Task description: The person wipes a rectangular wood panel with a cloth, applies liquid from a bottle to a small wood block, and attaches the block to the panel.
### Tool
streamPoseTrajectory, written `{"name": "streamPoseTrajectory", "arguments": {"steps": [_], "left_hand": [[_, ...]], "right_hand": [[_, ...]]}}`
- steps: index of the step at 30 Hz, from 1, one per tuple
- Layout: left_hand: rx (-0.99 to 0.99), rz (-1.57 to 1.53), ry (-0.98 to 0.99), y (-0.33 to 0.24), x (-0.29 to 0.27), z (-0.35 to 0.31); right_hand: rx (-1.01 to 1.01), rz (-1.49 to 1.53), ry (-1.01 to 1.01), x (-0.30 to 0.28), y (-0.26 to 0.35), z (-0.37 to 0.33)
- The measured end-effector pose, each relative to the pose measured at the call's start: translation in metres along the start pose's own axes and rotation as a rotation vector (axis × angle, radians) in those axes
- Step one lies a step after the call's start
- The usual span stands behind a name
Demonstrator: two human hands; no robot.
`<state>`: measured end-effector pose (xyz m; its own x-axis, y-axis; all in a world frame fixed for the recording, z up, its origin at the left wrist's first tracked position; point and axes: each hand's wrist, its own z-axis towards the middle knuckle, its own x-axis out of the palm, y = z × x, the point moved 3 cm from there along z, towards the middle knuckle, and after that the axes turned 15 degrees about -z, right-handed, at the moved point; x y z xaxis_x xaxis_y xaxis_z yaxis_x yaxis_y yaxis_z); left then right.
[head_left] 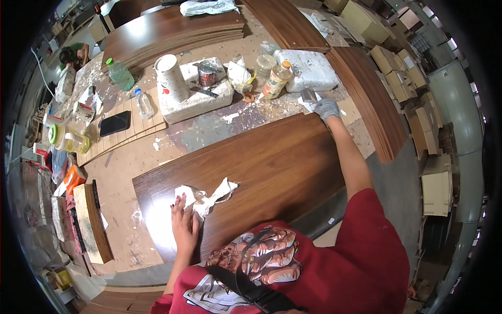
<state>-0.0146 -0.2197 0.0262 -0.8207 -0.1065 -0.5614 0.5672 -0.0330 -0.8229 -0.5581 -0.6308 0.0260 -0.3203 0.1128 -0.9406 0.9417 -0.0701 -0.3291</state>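
My left hand point(184, 225) is bare and lies with its fingers stretched out against a crumpled white wipe point(212, 199). Under them is a glossy brown wood-grain panel point(261, 162), stacked on others along its far edge. My right hand point(328, 108), in a grey glove, reaches past the panel's far right corner. Its fingers close around a scraper with a flat grey metal blade point(308, 96), whose handle is hidden by the glove. White paper lies beneath the blade.
Beyond the panel stand a white paper-cup stack point(170, 78), a dark tin point(207, 74), an orange-capped bottle point(277, 81) and a wrapped white block point(306, 70). A phone point(115, 123) lies left. More panels point(366, 99) are stacked right. Someone in green point(77, 52) is at far left.
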Motion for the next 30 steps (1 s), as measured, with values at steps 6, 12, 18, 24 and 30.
{"name": "streamPoseTrajectory", "arguments": {"steps": [6, 12, 18, 24, 30], "left_hand": [[-0.019, 0.022, -0.027, -0.002, -0.002, -0.004], [0.002, 0.016, -0.038, -0.002, -0.001, -0.003], [-0.003, -0.009, -0.056, 0.003, -0.002, -0.005], [0.015, -0.036, -0.073, 0.004, -0.006, -0.006], [0.022, -0.042, -0.088, 0.006, -0.007, -0.01]], "right_hand": [[-0.104, -0.279, 0.048, -0.023, 0.085, -0.046], [-0.323, -0.021, -0.064, -0.036, 0.187, -0.103], [-0.48, 0.079, 0.101, -0.078, 0.29, -0.163], [-0.527, 0.181, 0.223, -0.113, 0.371, -0.211], [-0.673, 0.209, 0.088, -0.115, 0.454, -0.25]]}}
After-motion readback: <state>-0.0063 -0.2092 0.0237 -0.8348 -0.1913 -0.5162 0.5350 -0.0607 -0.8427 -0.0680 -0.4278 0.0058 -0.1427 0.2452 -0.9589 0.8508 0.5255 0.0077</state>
